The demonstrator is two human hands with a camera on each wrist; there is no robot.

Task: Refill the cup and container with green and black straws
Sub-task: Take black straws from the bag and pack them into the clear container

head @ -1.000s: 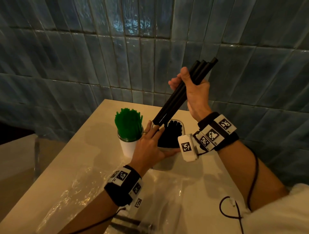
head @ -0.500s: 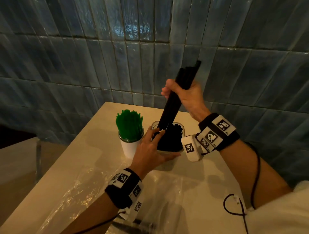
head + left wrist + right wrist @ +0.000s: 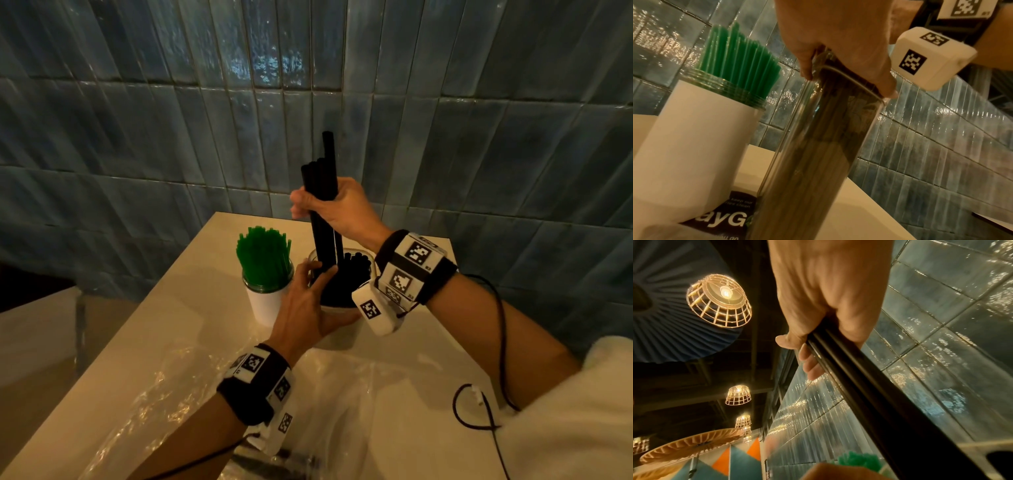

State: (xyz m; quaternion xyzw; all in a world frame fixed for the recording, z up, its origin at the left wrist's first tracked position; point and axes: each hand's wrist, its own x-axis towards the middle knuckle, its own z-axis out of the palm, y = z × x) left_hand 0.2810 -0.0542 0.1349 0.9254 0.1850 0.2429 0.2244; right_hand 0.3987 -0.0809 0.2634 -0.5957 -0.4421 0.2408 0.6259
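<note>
Head view: your right hand (image 3: 337, 209) has its grip wrapped round a bundle of black straws (image 3: 323, 212), upright, lower ends already in the clear container (image 3: 337, 310) on the worktop (image 3: 191, 318).

Left wrist: your left hand (image 3: 846, 40) grips the container's rim beside the green-straw cup (image 3: 688, 134).

Right wrist: straws look light, slick, crushable, so I'd hold mid-length, gently.

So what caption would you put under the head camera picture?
Right hand lowers a bundle of black straws into the clear container the left hand steadies.
</note>
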